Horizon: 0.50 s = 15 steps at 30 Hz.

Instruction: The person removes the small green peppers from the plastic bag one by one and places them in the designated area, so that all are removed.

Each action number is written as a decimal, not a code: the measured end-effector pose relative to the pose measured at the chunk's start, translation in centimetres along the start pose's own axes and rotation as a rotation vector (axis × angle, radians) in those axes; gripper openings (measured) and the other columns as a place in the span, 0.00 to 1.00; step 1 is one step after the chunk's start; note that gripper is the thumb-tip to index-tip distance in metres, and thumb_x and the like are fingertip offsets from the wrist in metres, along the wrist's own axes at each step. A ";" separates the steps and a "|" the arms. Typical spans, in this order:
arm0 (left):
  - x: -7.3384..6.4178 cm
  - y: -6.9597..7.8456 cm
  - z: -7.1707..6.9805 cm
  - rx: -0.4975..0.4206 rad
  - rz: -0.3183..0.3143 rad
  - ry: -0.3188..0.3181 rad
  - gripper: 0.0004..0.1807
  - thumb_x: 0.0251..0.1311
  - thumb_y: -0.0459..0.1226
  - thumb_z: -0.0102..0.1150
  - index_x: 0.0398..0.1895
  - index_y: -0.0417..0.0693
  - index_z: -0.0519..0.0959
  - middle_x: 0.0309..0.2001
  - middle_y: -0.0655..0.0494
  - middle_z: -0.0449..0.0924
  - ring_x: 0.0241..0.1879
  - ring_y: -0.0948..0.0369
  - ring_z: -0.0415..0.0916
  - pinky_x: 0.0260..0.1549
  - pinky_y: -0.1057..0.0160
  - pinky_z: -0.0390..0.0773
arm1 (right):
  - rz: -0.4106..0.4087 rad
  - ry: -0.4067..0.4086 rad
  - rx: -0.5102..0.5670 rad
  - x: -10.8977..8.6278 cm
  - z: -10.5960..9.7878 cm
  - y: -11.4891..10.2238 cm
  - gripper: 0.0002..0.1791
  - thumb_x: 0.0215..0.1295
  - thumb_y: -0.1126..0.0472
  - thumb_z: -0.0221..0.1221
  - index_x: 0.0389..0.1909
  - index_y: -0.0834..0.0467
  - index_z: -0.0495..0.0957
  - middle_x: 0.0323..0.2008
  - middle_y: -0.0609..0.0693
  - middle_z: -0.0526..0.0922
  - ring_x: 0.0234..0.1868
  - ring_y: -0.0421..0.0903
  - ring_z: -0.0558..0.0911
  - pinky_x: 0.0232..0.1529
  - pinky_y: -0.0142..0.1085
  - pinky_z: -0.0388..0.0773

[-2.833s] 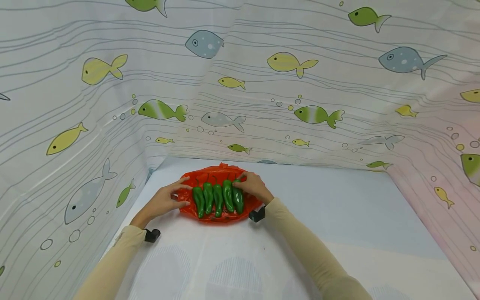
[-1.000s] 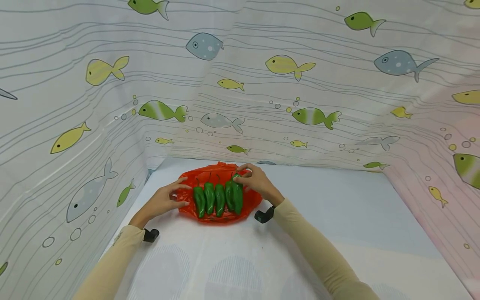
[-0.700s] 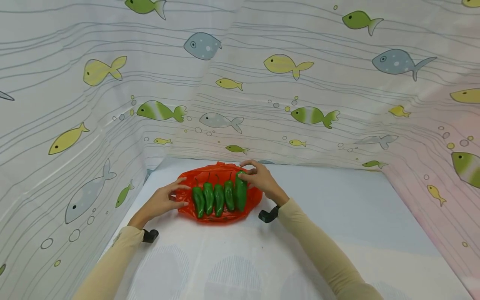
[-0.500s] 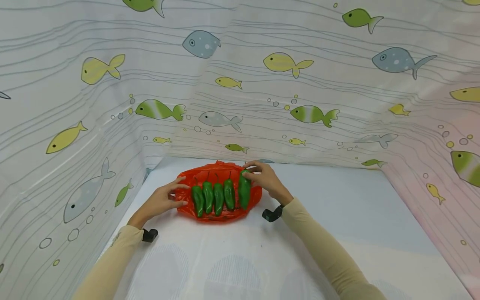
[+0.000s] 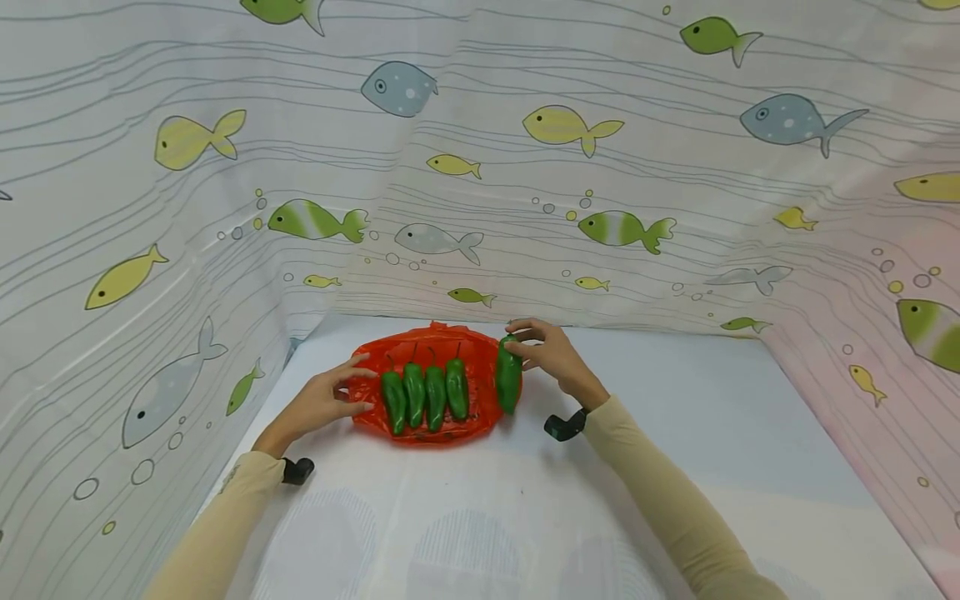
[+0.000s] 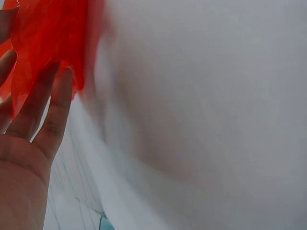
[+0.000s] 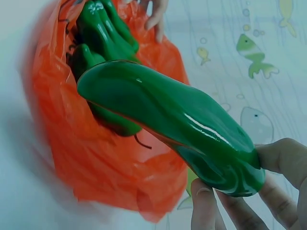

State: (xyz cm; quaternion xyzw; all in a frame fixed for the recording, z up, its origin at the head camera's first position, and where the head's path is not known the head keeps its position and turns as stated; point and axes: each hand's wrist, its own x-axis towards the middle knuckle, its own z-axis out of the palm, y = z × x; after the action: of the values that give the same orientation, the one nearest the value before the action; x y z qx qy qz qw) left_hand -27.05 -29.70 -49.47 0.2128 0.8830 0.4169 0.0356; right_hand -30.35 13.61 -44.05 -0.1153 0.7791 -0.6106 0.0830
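Observation:
My right hand (image 5: pixel 553 354) pinches a glossy green chili pepper (image 5: pixel 509 375) by its stem end, at the right edge of a red plastic bag (image 5: pixel 481 354). In the right wrist view that pepper (image 7: pixel 172 124) spans the middle, with thumb and fingertips around its thick end. Several more green peppers (image 5: pixel 435 398) lie side by side on the bag, stems pointing away. At the bag's left edge, my left hand (image 5: pixel 318 404) rests with fingers spread and relaxed. In the left wrist view its fingers (image 6: pixel 57 108) touch the red plastic, with nothing gripped.
The bag lies on a white table (image 5: pixel 465 500) with pale printed shapes. Fish-patterned sheets (image 5: pixel 480 208) rise behind and on both sides. Black wrist cameras sit on the left wrist (image 5: pixel 298 471) and right wrist (image 5: pixel 564 425).
My right hand has picked the rightmost pepper out of the row and carried it right, leaving a gap of red bag beside the others. The left hand has stayed in place.

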 end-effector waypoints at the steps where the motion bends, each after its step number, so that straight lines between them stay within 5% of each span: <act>1: 0.0 0.0 0.0 0.004 0.001 0.001 0.29 0.59 0.43 0.76 0.63 0.50 0.80 0.79 0.49 0.58 0.71 0.45 0.65 0.58 0.43 0.77 | -0.001 0.004 -0.004 -0.1 -0.2 0.0 0.22 0.68 0.53 0.68 0.60 0.55 0.79 0.59 0.58 0.80 0.52 0.54 0.83 0.51 0.58 0.82; 15: 0.1 0.0 0.0 0.003 -0.032 -0.001 0.29 0.58 0.43 0.76 0.63 0.51 0.80 0.80 0.52 0.56 0.69 0.44 0.69 0.55 0.57 0.79 | 0.040 0.042 -0.043 -1.8 -3.2 0.1 0.22 0.71 0.55 0.66 0.61 0.57 0.78 0.60 0.61 0.79 0.52 0.54 0.82 0.52 0.56 0.82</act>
State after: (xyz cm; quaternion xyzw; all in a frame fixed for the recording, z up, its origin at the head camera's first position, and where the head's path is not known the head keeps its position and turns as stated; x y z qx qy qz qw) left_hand -27.21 -29.69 -49.47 0.1989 0.8869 0.4147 0.0423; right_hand -29.54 17.10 -43.36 -0.0888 0.7958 -0.5942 0.0762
